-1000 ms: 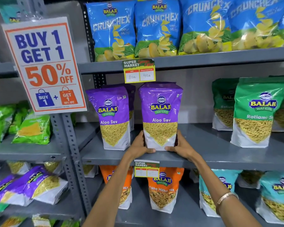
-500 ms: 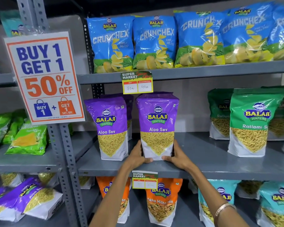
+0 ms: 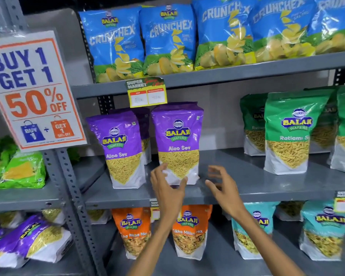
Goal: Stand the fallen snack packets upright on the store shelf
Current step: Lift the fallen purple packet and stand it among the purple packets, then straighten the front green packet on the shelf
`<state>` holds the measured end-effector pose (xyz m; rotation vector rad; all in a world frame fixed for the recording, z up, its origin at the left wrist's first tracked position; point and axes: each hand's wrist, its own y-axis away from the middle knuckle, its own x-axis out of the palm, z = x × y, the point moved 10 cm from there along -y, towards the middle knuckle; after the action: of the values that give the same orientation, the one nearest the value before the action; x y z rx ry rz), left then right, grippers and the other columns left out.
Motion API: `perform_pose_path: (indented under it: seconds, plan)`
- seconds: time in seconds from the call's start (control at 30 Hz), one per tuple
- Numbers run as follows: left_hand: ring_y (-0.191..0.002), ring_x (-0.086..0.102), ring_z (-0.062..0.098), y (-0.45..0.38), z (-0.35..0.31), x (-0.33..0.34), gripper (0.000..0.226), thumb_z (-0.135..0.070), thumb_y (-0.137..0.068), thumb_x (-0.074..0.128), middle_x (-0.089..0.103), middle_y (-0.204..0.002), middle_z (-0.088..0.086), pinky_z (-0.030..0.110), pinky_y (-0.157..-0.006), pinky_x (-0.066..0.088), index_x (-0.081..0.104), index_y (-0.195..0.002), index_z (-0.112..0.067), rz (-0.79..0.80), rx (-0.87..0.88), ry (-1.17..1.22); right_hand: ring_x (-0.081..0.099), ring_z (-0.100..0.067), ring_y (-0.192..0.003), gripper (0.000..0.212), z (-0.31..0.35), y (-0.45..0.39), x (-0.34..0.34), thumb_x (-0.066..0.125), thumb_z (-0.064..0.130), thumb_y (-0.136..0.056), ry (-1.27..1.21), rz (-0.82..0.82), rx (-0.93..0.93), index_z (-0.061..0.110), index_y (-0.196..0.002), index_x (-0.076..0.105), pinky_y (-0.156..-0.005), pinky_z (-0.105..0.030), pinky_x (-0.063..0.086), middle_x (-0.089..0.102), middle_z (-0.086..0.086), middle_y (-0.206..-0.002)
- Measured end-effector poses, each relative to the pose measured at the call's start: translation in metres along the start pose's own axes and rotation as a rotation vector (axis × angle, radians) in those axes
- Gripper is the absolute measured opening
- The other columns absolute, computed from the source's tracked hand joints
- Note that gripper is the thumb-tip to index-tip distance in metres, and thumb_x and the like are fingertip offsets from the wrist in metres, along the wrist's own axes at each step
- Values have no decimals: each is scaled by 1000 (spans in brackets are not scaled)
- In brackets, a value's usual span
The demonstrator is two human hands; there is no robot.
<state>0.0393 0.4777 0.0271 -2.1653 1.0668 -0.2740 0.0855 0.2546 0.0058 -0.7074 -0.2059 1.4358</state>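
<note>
Purple "Balaji Wafers Aloo Sev" packet (image 3: 178, 144) stands upright on the grey shelf (image 3: 247, 176); left hand (image 3: 167, 186) and right hand (image 3: 220, 186) hover spread, empty.

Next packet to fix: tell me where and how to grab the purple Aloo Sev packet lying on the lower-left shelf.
Probably best to take the fallen Aloo Sev packet by its purple top end, coming from the front-left. It lies flat with the white base pointing right, so lifting the top should pivot it onto the base. Both the left hand and right hand are free.
</note>
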Motion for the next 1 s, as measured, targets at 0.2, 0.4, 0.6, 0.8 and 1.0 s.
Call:
perform_pose_path:
  seconds: [0.2,0.4,0.6,0.8,1.0]
  plan:
    - [-72,60,8,62,-72,129,38,-7,-81,79,65,-95,-7,28,-70,50,62,-107,-28,213,-38,283,68,-8,-87,11,-10,25,-142,65,10,-96,172,-292,-91,20,-98,69,-81,-25,54,72,5,-97]
    - [-112,57,15,69,-86,295,90,-15,-63,94,55,-128,2,29,-95,48,48,-139,-10,466,-245,286,50,-39,-126,69,-79,-21,-272,78,28,-78,254,-422,49,4,-135,46,-109,-48,41,52,-18,-132]
    - [-131,58,26,73,-84,370,120,-13,-45,94,57,-144,11,44,-114,47,35,-150,-11,674,-392,231,42,-27,-143,108,-149,-76,-282,93,28,-69,64,-42,264,6,-150,25,-114,-37,37,39,-13,-154]
    - [-120,66,32,68,-78,369,81,1,-53,90,69,-132,15,42,-96,59,57,-125,-12,603,-412,193,57,-22,-124,85,-164,-82,-280,93,30,-68,-57,43,269,29,-127,33,-102,-38,48,57,2,-130]
    - [-109,67,25,75,-75,367,75,25,-70,74,67,-127,10,17,-72,60,51,-132,-10,630,-440,273,53,-19,-131,87,-159,-79,-272,88,31,-77,-39,142,215,21,-143,32,-105,-34,43,54,2,-139]
